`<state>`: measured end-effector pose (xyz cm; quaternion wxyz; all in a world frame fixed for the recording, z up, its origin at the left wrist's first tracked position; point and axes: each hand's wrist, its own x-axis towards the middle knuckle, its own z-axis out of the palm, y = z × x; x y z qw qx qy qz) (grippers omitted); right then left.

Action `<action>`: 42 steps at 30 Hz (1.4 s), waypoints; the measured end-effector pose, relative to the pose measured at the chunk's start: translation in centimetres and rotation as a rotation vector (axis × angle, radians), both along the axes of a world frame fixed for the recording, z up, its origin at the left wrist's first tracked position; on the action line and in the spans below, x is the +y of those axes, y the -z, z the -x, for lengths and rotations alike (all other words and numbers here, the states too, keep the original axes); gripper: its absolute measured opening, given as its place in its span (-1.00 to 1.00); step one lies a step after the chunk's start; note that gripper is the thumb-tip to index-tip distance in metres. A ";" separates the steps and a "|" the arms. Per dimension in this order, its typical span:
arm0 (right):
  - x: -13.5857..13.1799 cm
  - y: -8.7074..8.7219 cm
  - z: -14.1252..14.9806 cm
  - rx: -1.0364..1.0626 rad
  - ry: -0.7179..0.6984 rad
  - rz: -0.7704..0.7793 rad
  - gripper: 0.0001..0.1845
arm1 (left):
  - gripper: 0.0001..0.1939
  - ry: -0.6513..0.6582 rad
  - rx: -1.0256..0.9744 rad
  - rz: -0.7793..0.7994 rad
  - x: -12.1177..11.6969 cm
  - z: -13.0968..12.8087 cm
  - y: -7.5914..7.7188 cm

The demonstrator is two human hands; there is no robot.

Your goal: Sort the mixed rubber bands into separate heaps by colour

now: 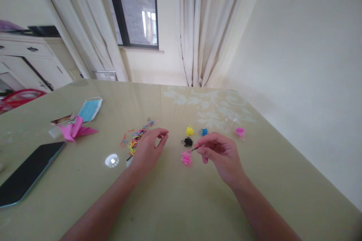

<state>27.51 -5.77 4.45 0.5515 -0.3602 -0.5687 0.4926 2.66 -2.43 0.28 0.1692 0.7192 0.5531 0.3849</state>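
Note:
My right hand (pixel 222 154) is closed in a pinch on a small black rubber band (pixel 194 149), just above a pile of pink rubber bands (pixel 186 158). Behind that pile lie black bands (pixel 187 142), then yellow bands (pixel 189 130), with blue bands (pixel 203 131) to their right. My left hand (pixel 148 147) hovers at the right side of a mixed heap of coloured bands (pixel 137 138) and partly covers it. Its thumb and forefinger curve toward each other with a small gap, and nothing shows between them.
A pink cup-like piece (pixel 240 132) lies at the right. On the left are a dark phone (pixel 31 169), a pink folded-paper bird (pixel 76 130), a blue face mask (pixel 90 109) and a shiny round clear piece (pixel 112 160). A wall (pixel 311 83) borders the table's right edge.

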 end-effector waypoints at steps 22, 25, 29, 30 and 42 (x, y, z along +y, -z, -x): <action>3.6 5.3 -0.1 -0.664 0.303 -0.325 -0.86 | -0.68 -0.170 0.659 0.028 1.4 2.4 1.4; 4.3 6.6 0.3 -0.785 0.330 -0.316 -0.85 | -0.71 -0.189 0.611 -0.017 1.4 2.2 1.3; 4.9 7.2 0.4 -0.919 0.330 -0.262 -0.85 | -0.74 -0.219 0.445 -0.068 1.8 2.1 1.0; 5.0 7.2 0.3 -0.943 0.321 -0.252 -0.84 | -0.75 -0.215 0.374 -0.072 1.9 2.1 1.0; 4.3 6.3 -0.2 -0.895 0.306 -0.335 -0.85 | -0.67 -0.179 -0.330 0.050 2.7 2.4 0.7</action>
